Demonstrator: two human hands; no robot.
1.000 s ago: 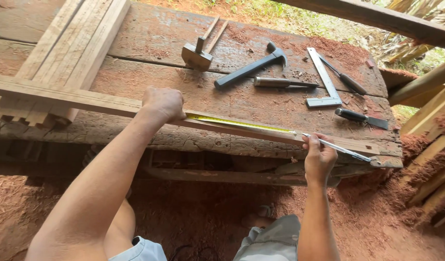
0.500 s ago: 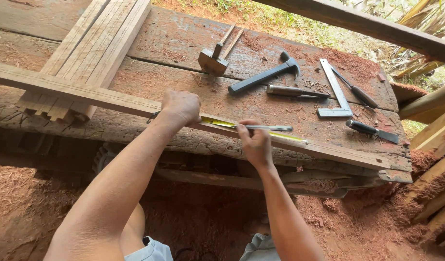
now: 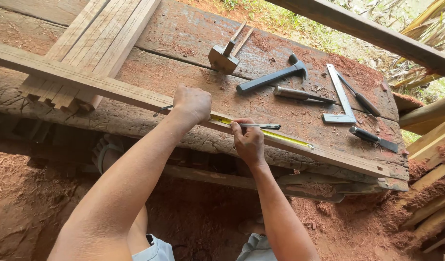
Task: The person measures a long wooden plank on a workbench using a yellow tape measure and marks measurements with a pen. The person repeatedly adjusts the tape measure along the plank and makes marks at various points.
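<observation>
A long thin wooden strip (image 3: 111, 88) lies along the front of an old workbench (image 3: 183, 63). My left hand (image 3: 192, 102) is closed over a tape measure body on the strip, and its yellow tape (image 3: 280, 137) runs rightward along the wood. My right hand (image 3: 249, 142) grips a pen (image 3: 261, 126), held flat against the strip just right of my left hand.
On the bench lie a wooden mallet (image 3: 225, 55), a black-handled hammer (image 3: 273, 76), a chisel (image 3: 299, 94), a metal try square (image 3: 342, 96), a screwdriver (image 3: 360, 99) and another chisel (image 3: 374, 138). A stack of wooden slats (image 3: 94, 43) sits at left. Timber leans at right.
My right hand slid left along the strip with the pen, from the tape's far end to close beside my left hand. The view shifted slightly.
</observation>
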